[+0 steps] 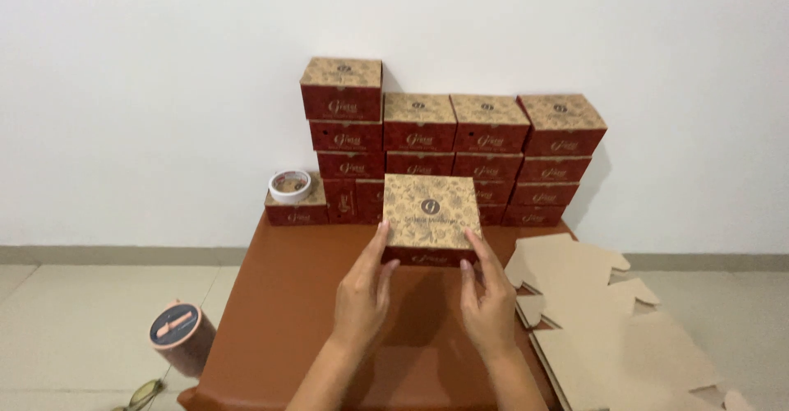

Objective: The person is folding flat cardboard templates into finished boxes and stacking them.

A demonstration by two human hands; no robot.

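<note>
Cardboard, this red-and-tan box [431, 218] looks light and crushable; my left hand [364, 289] and right hand [488, 300], fingers spread, press its front corners.

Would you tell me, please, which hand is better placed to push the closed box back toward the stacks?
Probably left. The left hand has fingers reaching up the box's left side to its lid, while the right hand only touches the lower front corner. Both are close, so the edge is slight.
</note>
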